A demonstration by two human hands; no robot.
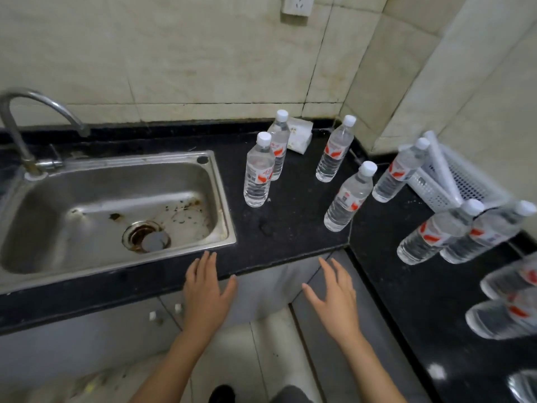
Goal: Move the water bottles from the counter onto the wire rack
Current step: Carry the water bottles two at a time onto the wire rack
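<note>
Currently, my left hand (206, 289) and right hand (334, 292) hover flat, fingers spread, holding nothing, at the desk (290, 228) edge; water bottles (258, 175) stand upright beyond both hands.

— Where are the hands?
— Both sit in the lower middle of the frame. The left hand (207, 289) is left of centre, back up, fingers straight and slightly spread, thumb out to the right.
— And the other?
— The right hand (334, 295) is level with it and well apart, back up too. Its fingers are straight and lean toward the upper left, thumb out to the left.
— The arms?
— The left forearm (171, 365) and right forearm (369, 365) are bare. They rise from the bottom edge, leaning toward each other.
</note>
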